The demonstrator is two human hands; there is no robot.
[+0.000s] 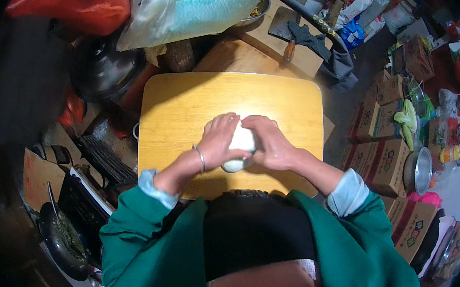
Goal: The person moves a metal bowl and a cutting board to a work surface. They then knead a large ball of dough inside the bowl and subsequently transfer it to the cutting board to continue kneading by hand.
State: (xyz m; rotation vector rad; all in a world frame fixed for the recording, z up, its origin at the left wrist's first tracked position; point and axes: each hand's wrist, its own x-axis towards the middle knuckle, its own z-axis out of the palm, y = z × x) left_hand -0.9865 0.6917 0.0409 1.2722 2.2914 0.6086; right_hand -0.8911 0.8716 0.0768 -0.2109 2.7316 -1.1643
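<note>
A smooth white lump that looks like dough [243, 138] rests on a yellow wood-grain tabletop [184, 106]. My left hand [219, 140], with a metal bangle at the wrist, is cupped around its left side, fingers curled over it. Around the right side curves my right hand [270, 143], its thumb near the lump's lower part. Fingertips of both hands nearly meet at the top of the lump. The underside of the lump and part of its sides are hidden by the hands.
Beyond the table are a cleaver [281, 24], a dark cloth [309, 40] and a plastic bag [195, 10]. A wok [61, 241] stands at the left, near a lidded black pot [100, 64]. Cardboard boxes [377, 166] and a metal basin [420, 172] are at the right.
</note>
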